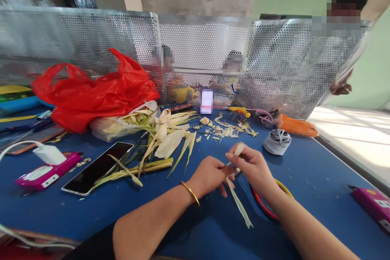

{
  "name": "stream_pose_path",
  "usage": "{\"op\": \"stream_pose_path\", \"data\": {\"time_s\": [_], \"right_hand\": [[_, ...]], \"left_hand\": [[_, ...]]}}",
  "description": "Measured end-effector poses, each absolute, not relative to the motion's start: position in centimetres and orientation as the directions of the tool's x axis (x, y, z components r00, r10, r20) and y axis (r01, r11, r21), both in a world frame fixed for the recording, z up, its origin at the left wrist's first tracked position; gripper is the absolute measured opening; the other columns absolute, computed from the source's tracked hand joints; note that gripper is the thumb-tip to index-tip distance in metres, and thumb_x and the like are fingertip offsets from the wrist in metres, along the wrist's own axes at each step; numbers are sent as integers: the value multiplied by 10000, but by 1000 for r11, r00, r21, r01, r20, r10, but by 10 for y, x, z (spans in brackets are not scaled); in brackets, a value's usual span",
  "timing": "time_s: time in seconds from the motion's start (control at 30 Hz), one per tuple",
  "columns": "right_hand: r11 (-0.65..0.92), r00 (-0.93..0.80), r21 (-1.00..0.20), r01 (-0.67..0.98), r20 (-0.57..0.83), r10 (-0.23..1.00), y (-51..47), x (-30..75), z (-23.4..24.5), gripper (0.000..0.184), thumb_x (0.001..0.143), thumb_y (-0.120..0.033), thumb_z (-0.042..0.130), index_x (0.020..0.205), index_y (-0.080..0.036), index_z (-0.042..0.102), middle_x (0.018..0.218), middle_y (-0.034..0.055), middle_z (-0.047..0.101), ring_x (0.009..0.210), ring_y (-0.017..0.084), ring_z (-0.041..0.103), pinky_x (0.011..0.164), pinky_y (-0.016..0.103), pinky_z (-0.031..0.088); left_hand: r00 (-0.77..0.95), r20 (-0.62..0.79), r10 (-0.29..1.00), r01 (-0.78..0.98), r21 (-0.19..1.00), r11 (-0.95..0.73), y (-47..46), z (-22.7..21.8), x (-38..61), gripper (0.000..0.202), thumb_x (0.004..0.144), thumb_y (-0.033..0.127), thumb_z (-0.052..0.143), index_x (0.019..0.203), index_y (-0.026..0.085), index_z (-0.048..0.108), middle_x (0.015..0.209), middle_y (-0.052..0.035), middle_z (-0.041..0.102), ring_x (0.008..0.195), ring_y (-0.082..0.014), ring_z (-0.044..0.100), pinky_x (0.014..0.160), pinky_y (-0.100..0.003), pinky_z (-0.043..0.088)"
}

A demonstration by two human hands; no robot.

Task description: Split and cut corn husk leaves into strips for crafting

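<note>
A pale strip of corn husk point(239, 203) passes between my two hands above the blue table point(189, 219), its lower end hanging toward me. My left hand point(210, 174), below a gold bangle, is closed on the strip, with some fingers hidden behind it. Just right of it, my right hand point(251, 166) pinches the upper part of the strip between thumb and fingers. Beneath my right forearm lies a red and yellow ring point(262, 205), partly covered. Beyond that hand stands a ball of white thread point(277, 142). Loose corn husks point(169, 142) are heaped left of my hands.
A red plastic bag point(100, 93), a dark-screened phone point(99, 166) and a magenta power strip point(48, 172) lie on the left. Husk scraps point(225, 130) and an orange pouch point(297, 126) are farther back. A perforated metal screen point(204, 44) borders the table; people are behind it.
</note>
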State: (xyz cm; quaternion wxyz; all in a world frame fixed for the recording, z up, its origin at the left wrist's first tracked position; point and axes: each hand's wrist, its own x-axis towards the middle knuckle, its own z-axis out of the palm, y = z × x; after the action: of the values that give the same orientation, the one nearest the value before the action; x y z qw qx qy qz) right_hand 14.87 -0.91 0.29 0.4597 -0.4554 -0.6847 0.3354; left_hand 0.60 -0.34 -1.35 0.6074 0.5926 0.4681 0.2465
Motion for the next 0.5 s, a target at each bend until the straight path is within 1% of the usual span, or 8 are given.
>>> {"op": "stream_pose_path", "data": {"time_s": [0.07,0.1,0.13,0.2,0.3,0.4,0.5], "right_hand": [[524,-164,-678,515,522,837,-13,149,5,204,860,-315,573,708,-188,621,727,13,566,669,143,550,632,267,425],[565,-199,-584,582,572,796,-15,149,4,185,883,-282,549,749,-189,636,759,20,572,699,144,561,651,263,428],[593,-237,-515,619,597,767,-16,149,4,163,901,-253,528,800,-192,641,791,23,579,712,140,569,657,255,432],[627,-291,-430,649,621,727,-18,147,0,141,924,-208,493,893,-194,629,841,29,592,731,135,584,653,237,444],[664,-369,-268,698,661,654,-19,143,-6,134,934,-178,465,977,-187,592,856,42,612,747,156,592,646,248,454],[673,-443,-72,736,701,559,-18,141,-8,112,932,-167,461,940,-170,573,800,49,617,700,178,572,635,281,447],[672,-501,81,736,733,460,-20,139,-7,131,922,-110,452,911,-162,573,754,49,613,678,184,555,665,301,441]], "left_hand": [[386,-299,873,180,952,246,0,-13,4,381,823,453,528,669,124,641,713,-94,715,369,-101,562,344,-188,244],[368,-312,876,118,950,289,2,-11,3,339,820,419,538,678,129,642,715,-85,713,373,-101,563,343,-190,234],[360,-332,872,33,938,344,4,-10,2,281,811,375,555,695,134,644,704,-71,706,385,-102,568,346,-190,231],[356,-386,851,-145,877,458,7,-6,0,187,794,303,578,723,142,641,654,-39,674,423,-102,579,357,-183,232],[370,-445,816,-318,764,561,12,-4,-2,154,803,251,563,732,133,632,617,-19,630,484,-91,591,370,-165,227],[348,-453,821,-392,725,566,13,-4,-2,139,802,227,571,771,121,656,653,-17,635,506,-67,579,376,-155,212],[290,-413,863,-390,773,501,12,-3,-2,179,784,266,618,857,122,693,744,-40,673,547,-68,578,383,-163,211]]}}
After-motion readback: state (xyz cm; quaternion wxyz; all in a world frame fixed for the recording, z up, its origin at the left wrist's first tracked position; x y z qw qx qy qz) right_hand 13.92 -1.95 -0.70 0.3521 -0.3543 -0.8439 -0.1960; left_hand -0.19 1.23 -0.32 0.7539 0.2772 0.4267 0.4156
